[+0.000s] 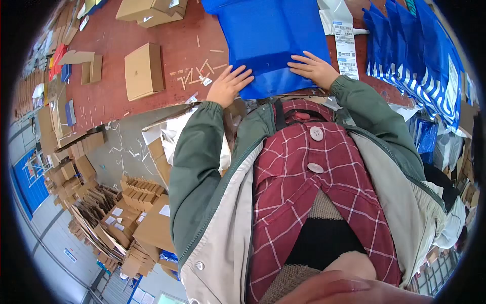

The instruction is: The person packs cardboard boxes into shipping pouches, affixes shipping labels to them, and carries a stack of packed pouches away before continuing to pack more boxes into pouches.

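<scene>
A blue plastic bag (pixel 273 40) lies flat on the red-brown table at its near edge. My left hand (pixel 229 86) rests at the bag's left edge, its fingers stretched out and slightly apart on the blue plastic. On the bag's right side lies my right hand (pixel 315 70), fingers spread, palm down. Neither hand is closed round anything. Right of the bag is a strip of white printed labels (pixel 345 48), close to my right hand. Small wooden-looking sticks (pixel 192 75) are scattered left of my left hand.
Cardboard boxes (pixel 143 72) stand on the table (pixel 111 45) to the left. Several blue-and-white bags (pixel 415 55) stand in a row at the right. Stacked cartons (pixel 152 228) fill the floor at lower left. A white bag (pixel 174 137) hangs below the table edge.
</scene>
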The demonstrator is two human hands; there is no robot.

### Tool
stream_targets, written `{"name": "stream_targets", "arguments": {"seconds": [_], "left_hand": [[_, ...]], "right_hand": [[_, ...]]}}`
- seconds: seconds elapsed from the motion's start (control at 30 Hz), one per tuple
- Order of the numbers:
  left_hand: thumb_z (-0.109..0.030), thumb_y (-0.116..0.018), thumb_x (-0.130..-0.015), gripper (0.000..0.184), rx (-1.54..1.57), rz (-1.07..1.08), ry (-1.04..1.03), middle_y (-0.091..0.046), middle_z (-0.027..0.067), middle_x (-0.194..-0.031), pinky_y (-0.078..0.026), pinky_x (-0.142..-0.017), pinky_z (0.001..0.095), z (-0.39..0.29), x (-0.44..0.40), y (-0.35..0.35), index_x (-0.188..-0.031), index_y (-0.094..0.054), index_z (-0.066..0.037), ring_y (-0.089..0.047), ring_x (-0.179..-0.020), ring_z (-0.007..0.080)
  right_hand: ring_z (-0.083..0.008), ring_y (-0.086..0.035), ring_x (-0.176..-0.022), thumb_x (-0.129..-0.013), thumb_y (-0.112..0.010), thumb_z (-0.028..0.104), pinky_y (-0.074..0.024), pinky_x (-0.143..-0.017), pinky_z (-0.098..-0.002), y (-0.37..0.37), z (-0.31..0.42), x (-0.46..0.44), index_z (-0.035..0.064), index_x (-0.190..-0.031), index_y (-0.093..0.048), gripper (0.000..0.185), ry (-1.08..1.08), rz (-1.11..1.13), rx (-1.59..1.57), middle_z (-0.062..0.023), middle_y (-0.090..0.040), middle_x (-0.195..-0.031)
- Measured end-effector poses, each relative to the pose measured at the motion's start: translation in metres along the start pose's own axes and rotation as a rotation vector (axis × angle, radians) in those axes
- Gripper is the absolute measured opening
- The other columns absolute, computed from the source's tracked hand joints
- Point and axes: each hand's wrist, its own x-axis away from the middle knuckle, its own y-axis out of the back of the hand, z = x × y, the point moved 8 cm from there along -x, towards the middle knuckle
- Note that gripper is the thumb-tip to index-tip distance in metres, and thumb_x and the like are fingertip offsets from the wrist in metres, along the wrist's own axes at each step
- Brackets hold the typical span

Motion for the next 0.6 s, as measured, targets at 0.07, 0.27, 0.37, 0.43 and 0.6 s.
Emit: {"name": "stream_targets", "arguments": {"seconds": [0.07,0.27,0.37,0.43,0.6], "left_hand": [[-0.009,-0.052,-0.082,0.044,0.254,-0.063,0.174,-0.058,0.0064,-0.129,-0.045,-0.100,0.0401,0.022,0.005,0.005,-0.126,-0.058,-0.014,-0.055,-0.118,0.0253],[-0.035,-0.048,-0.097,0.041,0.778,-0.364,1.011,-0.066,0.0200,-0.079,-0.047,-0.068,0.0356,0.069,0.032,-0.033,-0.094,-0.067,0.001,-0.065,-0.072,0.0295],[-0.040,-0.058,-0.089,0.045,0.866,-0.132,1.254,-0.065,0.0176,-0.073,-0.048,-0.068,0.0336,0.087,0.038,-0.081,-0.083,-0.068,0.004,-0.065,-0.071,0.0246],[-0.035,-0.061,-0.087,0.040,0.823,-0.121,1.175,-0.066,0.0163,-0.072,-0.048,-0.068,0.0331,0.095,0.035,-0.076,-0.082,-0.068,0.003,-0.065,-0.071,0.0228],[-0.014,-0.071,-0.080,0.025,0.631,-0.612,1.003,-0.064,0.0105,-0.092,-0.050,-0.070,0.0321,0.079,0.010,-0.004,-0.099,-0.065,0.000,-0.064,-0.078,0.0196]], "right_hand": [[-0.0255,-0.045,-0.130,-0.073,-0.054,-0.003,-0.0324,-0.113,-0.0434,0.005,-0.021,0.005,0.0139,-0.124,-0.059,0.054,-0.218,-0.049,-0.348,-0.0069,-0.054,-0.134],[-0.0382,-0.059,-0.070,-0.094,-0.055,0.031,-0.0440,-0.063,-0.0437,-0.009,-0.060,0.015,-0.0006,-0.085,-0.062,0.033,-1.006,-0.279,-0.642,-0.0217,-0.060,-0.075],[-0.0332,-0.061,-0.069,-0.088,-0.063,0.033,-0.0472,-0.064,-0.0388,-0.041,-0.062,0.003,0.0011,-0.086,-0.063,0.032,-0.989,-0.138,-0.478,-0.0166,-0.062,-0.072],[-0.0305,-0.063,-0.070,-0.085,-0.067,0.030,-0.0487,-0.067,-0.0378,-0.033,-0.067,0.013,0.0025,-0.093,-0.063,0.029,-1.022,-0.224,-0.591,-0.0145,-0.064,-0.076],[-0.0344,-0.056,-0.109,-0.067,-0.082,0.034,-0.0446,-0.092,-0.0417,0.032,-0.115,0.098,-0.0009,-0.125,-0.050,0.074,-1.206,-0.695,-0.025,-0.0228,-0.057,-0.117]]}}
